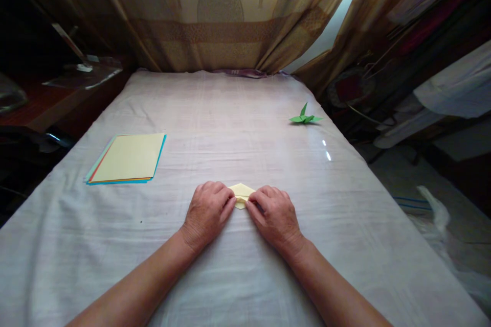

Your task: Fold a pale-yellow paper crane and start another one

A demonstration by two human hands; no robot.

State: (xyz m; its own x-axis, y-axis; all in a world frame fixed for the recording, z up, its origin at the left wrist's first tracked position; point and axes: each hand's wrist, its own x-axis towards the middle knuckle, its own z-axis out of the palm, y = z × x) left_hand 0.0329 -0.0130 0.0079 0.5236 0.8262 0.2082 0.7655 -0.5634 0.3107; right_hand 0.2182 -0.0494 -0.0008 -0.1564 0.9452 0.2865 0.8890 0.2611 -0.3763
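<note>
Mostly hidden yellow paper (pixel 241 193), left hand (pixel 207 212), right hand (pixel 273 215) covering it

Folded paper (pixel 241 194) between both hands — paper stack (pixel 128 159) left, crane (pixel 305 118) far right.

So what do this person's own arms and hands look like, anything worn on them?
Both forearms are bare as far as the frame shows: no sleeves, watch or bracelet. The left hand and right hand wear no gloves, and no rings can be made out. Fingernails look short and unpainted.
</note>
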